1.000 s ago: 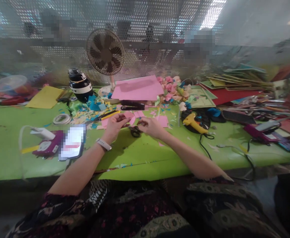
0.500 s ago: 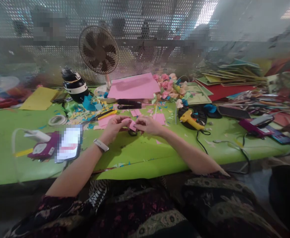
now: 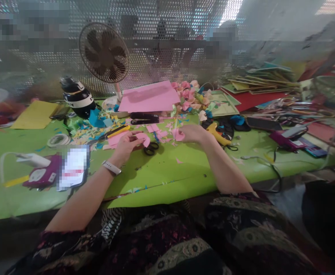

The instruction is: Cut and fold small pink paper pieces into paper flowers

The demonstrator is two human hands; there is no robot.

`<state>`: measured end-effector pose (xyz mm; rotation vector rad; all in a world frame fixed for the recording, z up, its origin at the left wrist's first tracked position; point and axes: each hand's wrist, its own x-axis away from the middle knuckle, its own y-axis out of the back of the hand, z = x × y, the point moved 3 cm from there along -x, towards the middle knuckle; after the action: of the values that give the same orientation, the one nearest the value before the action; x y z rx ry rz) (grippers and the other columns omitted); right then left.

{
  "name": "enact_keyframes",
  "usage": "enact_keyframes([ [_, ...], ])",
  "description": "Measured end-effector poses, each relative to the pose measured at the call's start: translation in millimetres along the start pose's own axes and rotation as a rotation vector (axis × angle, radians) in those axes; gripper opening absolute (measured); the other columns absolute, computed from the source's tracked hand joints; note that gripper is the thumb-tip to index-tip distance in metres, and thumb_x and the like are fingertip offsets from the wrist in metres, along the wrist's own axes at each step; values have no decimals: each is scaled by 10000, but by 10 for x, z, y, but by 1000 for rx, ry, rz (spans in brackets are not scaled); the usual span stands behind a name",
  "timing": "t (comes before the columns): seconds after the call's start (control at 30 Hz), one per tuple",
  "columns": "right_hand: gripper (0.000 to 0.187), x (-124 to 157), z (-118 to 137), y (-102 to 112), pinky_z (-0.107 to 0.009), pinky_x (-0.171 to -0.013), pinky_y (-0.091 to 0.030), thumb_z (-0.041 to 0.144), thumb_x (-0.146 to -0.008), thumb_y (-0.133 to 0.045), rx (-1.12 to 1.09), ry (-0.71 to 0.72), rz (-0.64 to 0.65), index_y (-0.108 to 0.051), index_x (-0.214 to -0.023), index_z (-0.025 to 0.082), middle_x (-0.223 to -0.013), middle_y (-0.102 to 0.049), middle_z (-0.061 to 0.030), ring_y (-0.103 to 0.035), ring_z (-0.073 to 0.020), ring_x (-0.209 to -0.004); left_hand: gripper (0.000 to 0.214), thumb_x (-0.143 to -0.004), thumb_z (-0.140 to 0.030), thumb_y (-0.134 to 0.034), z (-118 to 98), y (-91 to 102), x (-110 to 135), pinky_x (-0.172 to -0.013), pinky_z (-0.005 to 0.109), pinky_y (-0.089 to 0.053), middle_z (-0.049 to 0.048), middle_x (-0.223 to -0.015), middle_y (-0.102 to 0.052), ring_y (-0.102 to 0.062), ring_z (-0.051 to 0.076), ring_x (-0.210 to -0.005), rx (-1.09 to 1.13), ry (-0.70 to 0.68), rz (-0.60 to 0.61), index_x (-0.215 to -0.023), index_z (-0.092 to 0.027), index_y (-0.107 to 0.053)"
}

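Observation:
My left hand (image 3: 125, 147), a white band on its wrist, pinches a small pink paper piece (image 3: 143, 139) with a rounded outer edge. Just right of that piece, dark-handled scissors (image 3: 151, 148) lie on the green tabletop (image 3: 161, 172). Farther right, my right hand (image 3: 192, 133) is closed at the edge of another pink paper piece (image 3: 178, 134); its fingertips are partly hidden there. Pink scraps (image 3: 162, 134) are scattered between the hands. Behind my left hand lie a yellow cutter (image 3: 118, 131) and pink paper (image 3: 112, 140).
A black stapler (image 3: 144, 118) and large pink sheet (image 3: 150, 96) lie behind the hands, beside paper flowers (image 3: 190, 95). A yellow glue gun (image 3: 219, 134) is close to my right forearm. A phone (image 3: 73, 168), tape roll (image 3: 58, 141), bottle (image 3: 77, 97) and fan (image 3: 104, 53) stand left.
My hands were together on the small pink piece; now my left hand alone holds it. My right hand has moved right to another pink piece. The scissors show more fully, and the view has shifted slightly.

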<state>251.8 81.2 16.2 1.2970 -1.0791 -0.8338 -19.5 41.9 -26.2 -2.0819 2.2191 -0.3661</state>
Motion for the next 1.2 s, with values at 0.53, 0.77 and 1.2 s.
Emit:
enact_keyframes([
  [0.53, 194, 23, -32, 120, -272, -615, -329, 123, -791, -561, -42, -24, 30, -719, -899, 157, -955, -729, -97, -616, -198, -828, 478, -612, -243, -884, -15, 1, 26, -651, 239, -571, 33, -832, -748, -690, 136, -743, -26, 31, 22, -1031, -152, -673],
  [0.77, 270, -20, -57, 66, -294, -708, -424, 219, -812, -664, -38, 37, 25, -730, -1074, 199, -1119, -740, -90, -661, -247, -996, 493, -591, -247, -897, 16, 18, -4, -645, 234, -569, 29, -834, -747, -691, 133, -738, -18, 22, 36, -1024, -153, -681],
  [1.2, 378, 0, -28, 78, -310, -774, -444, 130, -777, -650, 15, 52, 36, -714, -1149, 163, -1162, -722, -122, -651, -262, -1048, 483, -576, -228, -892, -27, -18, 25, -634, 242, -577, 20, -807, -735, -673, 125, -700, -40, 27, 17, -1003, -148, -682],
])
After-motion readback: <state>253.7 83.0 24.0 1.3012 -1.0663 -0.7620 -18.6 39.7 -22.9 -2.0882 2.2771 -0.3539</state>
